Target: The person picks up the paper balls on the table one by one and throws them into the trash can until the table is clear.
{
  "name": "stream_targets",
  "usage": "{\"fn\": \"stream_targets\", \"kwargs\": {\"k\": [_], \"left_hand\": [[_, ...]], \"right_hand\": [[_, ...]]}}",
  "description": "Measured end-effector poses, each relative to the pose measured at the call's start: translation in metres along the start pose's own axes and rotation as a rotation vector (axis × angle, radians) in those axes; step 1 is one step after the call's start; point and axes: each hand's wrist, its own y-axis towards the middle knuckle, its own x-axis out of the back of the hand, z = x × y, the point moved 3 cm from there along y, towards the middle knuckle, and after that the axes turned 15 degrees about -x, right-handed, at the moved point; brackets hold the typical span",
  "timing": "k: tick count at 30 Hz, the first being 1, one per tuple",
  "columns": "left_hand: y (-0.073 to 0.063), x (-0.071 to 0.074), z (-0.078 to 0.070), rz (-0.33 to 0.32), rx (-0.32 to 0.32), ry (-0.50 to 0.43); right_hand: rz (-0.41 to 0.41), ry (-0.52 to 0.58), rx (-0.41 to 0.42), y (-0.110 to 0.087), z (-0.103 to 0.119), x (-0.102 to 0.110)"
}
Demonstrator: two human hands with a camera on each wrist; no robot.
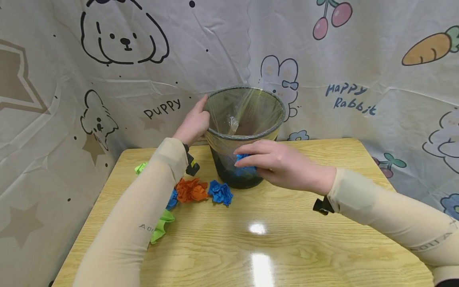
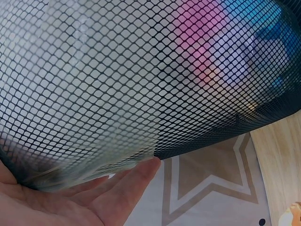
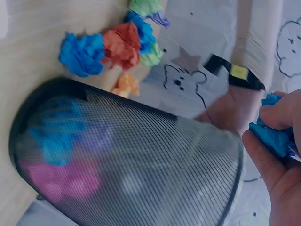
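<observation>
A black mesh wastebasket (image 1: 247, 137) with a clear plastic liner over its rim stands upright at the back of the table. My left hand (image 1: 194, 121) grips its left rim, with the fingers (image 2: 136, 181) along the outside over the liner's edge. In front of the basket, my right hand (image 1: 283, 163) pinches a crumpled blue paper ball (image 3: 270, 134) between thumb and fingers, below rim height. Through the mesh in the right wrist view show a pink paper ball (image 3: 66, 179), a blue one (image 3: 59, 136) and paler ones.
Left of the basket lie a crumpled blue paper ball (image 1: 220, 193), an orange-red one (image 1: 191, 190) and green paper (image 1: 163, 226), partly behind my left forearm. More crumpled paper, such as a light orange piece (image 3: 126, 85), lies nearby. A printed curtain (image 1: 222, 48) hangs behind the table (image 1: 305, 239).
</observation>
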Motion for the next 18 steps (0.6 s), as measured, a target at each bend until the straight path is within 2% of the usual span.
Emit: {"fn": "stream_targets", "kwargs": {"k": [6, 18], "left_hand": [[0.0, 0.0, 0.0, -0.001, -0.001, -0.012], [0.001, 0.0, 0.001, -0.007, -0.012, 0.003]], "right_hand": [[-0.1, -0.017, -0.092, 0.012, -0.012, 0.02], [-0.114, -0.081, -0.322, 0.025, -0.047, 0.04]]}}
